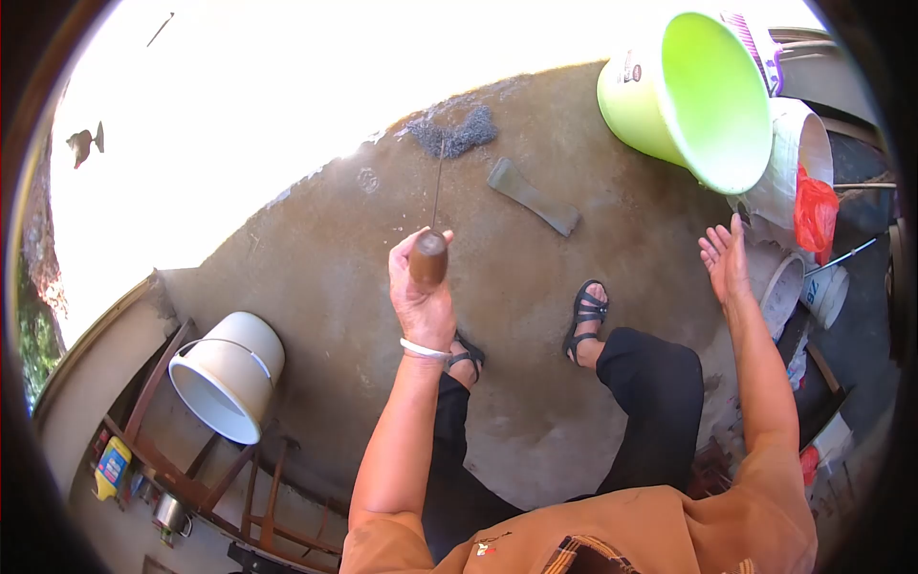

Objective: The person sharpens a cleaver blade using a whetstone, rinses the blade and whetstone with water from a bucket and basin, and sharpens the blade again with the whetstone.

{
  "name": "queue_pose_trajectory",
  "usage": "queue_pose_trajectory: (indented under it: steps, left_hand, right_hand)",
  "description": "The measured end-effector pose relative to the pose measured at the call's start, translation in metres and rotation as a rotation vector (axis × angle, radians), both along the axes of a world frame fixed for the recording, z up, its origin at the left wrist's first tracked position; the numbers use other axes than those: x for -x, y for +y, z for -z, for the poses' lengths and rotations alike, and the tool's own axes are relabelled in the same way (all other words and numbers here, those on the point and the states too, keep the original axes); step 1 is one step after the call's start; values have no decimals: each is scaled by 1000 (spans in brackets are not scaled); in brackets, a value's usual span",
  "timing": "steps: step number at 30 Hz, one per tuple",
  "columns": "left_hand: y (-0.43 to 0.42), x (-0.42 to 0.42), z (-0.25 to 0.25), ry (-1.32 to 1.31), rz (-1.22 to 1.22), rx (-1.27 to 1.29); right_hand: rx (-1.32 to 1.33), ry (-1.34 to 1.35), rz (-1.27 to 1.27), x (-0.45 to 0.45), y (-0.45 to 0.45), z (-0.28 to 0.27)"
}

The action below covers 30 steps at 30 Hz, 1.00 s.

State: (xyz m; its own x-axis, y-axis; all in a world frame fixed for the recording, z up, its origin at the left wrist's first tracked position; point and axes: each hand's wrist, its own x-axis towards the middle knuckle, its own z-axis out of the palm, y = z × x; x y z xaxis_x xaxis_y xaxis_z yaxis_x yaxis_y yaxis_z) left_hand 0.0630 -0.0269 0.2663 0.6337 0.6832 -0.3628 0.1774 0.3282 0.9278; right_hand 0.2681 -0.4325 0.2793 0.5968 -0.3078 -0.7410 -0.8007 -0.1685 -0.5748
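My left hand (422,292) is wrapped round the brown grip of a mop (428,258). Its thin shaft runs away from me to a shaggy grey mop head (461,132), which lies on the wet floor by the sunlit edge. My right hand (727,258) is held out to the side with its fingers extended and nothing in it. Just beyond that hand is a tipped light-green tub (636,96), its mouth facing right. A flat grey-green strip (532,196) rests on the floor right of the mop head; its kind is unclear.
A pale bucket (244,359) with a wire handle lies tilted at left beside a brown frame (196,488). At right are a white sack (776,182), a red plastic bag (816,212) and several containers. My sandalled feet stand on the wet concrete floor (335,287).
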Motion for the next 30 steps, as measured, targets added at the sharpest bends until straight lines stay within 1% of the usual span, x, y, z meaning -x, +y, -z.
queue_pose_trajectory:
  steps: [1,2,3,4,5,6,7,8,9,10,11,13,14,15,17,19,20,21,23,24,25,26,27,28,29,30]
  left_hand:
    - [-10,5,-32,138,273,-595]
    - [-14,11,-71,133,436,-752]
    - [-17,16,-103,105,596,-904]
    - [-25,24,-118,12,682,-971]
    - [-34,36,-136,-75,777,-1027]
    - [-40,40,-161,-155,894,-1035]
    - [-47,45,-182,-166,896,-1030]
    - [-54,53,-204,-213,1029,-1041]
    - [-58,57,-223,-267,1154,-1068]
    - [-61,61,-242,-233,1218,-1046]
    - [-64,69,-267,-234,1227,-1037]
    - [-60,78,-316,86,1279,-1075]
    - [-55,92,-336,170,1283,-893]
    - [-50,100,-355,217,1177,-892]
    - [-43,113,-383,280,830,-708]
    - [-40,123,-392,380,335,29]
    - [-36,123,-392,374,179,214]
    - [-36,116,-400,363,185,213]
    - [-38,101,-412,140,150,799]
    - [-44,89,-424,137,158,799]
    - [-54,75,-440,75,280,834]
    - [-64,65,-450,16,401,867]
    - [-73,59,-454,21,406,863]
    - [-80,54,-458,-117,460,972]
    - [-85,49,-459,-262,514,1077]
    - [-90,46,-464,-261,518,1071]
  right_hand:
    - [-77,136,-183,30,18,-24]
    - [-321,289,-246,57,46,-52]
    - [-521,414,-243,82,76,-73]
    - [-660,430,-295,105,106,-93]
    - [-767,412,-246,125,130,-110]
    - [-891,436,-143,138,151,-132]
    - [-1026,455,-49,145,167,-150]
    - [-1021,456,-31,160,174,-166]
    - [-905,367,37,168,180,-175]
    - [-789,282,105,174,181,-188]
    - [-786,286,115,180,176,-205]
    - [-745,183,107,175,171,-231]
    - [-734,136,8,167,164,-250]
    - [-716,94,-63,156,161,-272]
    - [-617,-41,-238,146,147,-294]
    - [-617,-92,-233,140,146,-330]
    - [-610,-58,-192,137,144,-347]
    - [-602,-29,-154,134,140,-362]
    - [-589,-71,-160,133,136,-387]
    - [-567,-2,-228,130,137,-399]
    - [-546,70,-295,128,137,-411]
    - [-548,68,-288,126,139,-422]
    - [-664,163,-315,125,140,-433]
    - [-783,257,-344,125,142,-440]
    - [-790,253,-343,126,145,-440]
    - [-884,309,-368,126,148,-443]
